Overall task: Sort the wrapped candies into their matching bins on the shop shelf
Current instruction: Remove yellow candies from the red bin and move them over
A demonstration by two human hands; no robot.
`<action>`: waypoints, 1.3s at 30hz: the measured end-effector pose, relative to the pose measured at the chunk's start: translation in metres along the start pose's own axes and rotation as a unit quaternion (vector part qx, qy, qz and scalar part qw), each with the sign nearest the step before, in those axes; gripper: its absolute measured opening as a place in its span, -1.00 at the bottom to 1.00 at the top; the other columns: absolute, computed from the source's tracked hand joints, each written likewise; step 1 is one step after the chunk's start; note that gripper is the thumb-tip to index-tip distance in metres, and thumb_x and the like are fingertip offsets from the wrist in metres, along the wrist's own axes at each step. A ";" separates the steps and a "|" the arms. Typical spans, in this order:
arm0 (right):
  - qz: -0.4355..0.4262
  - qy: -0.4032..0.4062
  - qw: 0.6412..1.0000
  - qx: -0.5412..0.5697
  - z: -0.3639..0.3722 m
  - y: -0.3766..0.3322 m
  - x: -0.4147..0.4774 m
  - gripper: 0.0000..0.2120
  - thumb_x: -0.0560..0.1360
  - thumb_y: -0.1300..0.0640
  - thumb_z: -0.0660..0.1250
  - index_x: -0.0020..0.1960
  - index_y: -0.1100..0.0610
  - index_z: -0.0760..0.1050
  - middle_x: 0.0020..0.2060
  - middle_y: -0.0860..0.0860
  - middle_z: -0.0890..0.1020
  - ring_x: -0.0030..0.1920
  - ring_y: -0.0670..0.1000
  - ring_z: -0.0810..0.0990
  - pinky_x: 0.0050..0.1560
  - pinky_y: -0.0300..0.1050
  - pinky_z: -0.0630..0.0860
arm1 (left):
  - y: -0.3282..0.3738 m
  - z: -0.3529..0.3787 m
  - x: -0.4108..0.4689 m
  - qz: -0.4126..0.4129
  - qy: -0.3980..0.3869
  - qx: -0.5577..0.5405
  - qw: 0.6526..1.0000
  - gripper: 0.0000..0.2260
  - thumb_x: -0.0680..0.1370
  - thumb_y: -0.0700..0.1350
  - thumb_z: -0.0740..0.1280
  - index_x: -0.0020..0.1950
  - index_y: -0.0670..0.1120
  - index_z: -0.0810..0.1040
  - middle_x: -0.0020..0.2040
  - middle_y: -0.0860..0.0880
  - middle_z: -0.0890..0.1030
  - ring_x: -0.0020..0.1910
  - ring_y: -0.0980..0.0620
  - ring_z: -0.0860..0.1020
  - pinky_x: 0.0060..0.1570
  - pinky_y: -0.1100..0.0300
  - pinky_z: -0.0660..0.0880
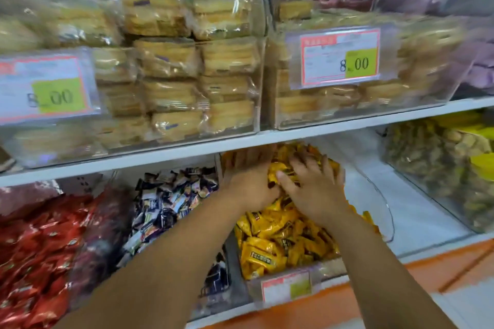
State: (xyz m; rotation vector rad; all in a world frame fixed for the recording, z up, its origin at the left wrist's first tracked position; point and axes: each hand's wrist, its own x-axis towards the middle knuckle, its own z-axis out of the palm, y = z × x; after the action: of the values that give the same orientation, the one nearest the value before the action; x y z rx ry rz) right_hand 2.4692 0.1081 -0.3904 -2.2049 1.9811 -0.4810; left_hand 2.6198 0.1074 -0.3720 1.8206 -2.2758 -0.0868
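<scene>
Reaching into the clear bin (329, 271) of yellow wrapped candies (270, 246) on the lower shelf (417, 218), both your hands lie on the heap. Your right hand (315, 191) rests flat, fingers spread apart. Your left hand (250, 181) is blurred, so its grip cannot be told. Dark blue candies (171, 200) and red candies (34, 248) fill bins further left.

- A white shelf board (347, 125) runs across the view.
- On it stand clear boxes (263, 35) full of wrapped yellow pastries (171, 59).
- Price tags (339, 57) on the box fronts show "8.00".
- An orange strip (441, 270) lines the lower shelf's front edge.
</scene>
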 end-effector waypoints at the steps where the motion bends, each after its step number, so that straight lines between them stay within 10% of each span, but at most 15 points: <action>1: -0.005 -0.019 1.000 -0.012 0.005 0.006 0.001 -0.44 0.55 -0.34 -0.10 0.51 -0.25 -0.05 0.55 -0.12 -0.03 0.53 0.15 -0.11 0.45 0.24 -0.19 | -0.003 0.005 0.005 0.006 -0.023 0.030 0.999 -0.22 0.45 0.27 0.15 0.54 0.17 -0.20 0.58 -0.01 -0.05 0.54 -0.15 -0.04 0.46 -0.15 0.00; 26: 0.058 -0.005 0.998 -0.021 0.007 0.004 -0.044 -0.33 0.48 -0.44 -0.24 0.53 -0.23 -0.09 0.56 -0.06 -0.15 0.53 0.20 -0.24 0.43 0.35 -0.24 | 0.026 -0.002 -0.061 -0.017 -0.144 0.239 0.960 -0.28 0.55 0.36 -0.18 0.52 -0.01 -0.38 0.53 -0.05 -0.36 0.51 -0.04 -0.34 0.40 -0.27 -0.31; 33: 0.053 0.054 0.997 0.030 -0.018 -0.003 -0.049 -0.44 0.57 -0.32 -0.13 0.51 -0.17 0.14 0.54 -0.04 0.12 0.53 0.17 -0.04 0.45 0.29 -0.16 | 0.017 -0.046 -0.089 -0.003 -0.054 -0.019 0.998 -0.38 0.61 0.27 -0.03 0.57 0.09 -0.19 0.58 0.03 -0.17 0.54 0.02 -0.20 0.49 0.03 -0.26; 39: -0.111 0.025 0.988 0.102 -0.022 -0.075 -0.075 -0.59 0.62 -0.06 0.10 0.45 -0.02 0.34 0.49 0.01 0.26 0.52 0.06 0.07 0.52 0.01 0.02 | -0.083 -0.083 -0.207 -0.110 0.032 -0.022 0.993 -0.45 0.63 0.20 0.03 0.57 0.10 -0.05 0.57 0.11 -0.18 0.53 0.10 -0.24 0.51 0.06 -0.20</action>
State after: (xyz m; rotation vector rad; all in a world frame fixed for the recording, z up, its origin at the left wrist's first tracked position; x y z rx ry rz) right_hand 2.5268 0.1938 -0.3571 -2.3113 1.6311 -0.7374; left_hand 2.7587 0.2966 -0.3352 2.0138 -2.0081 -0.1137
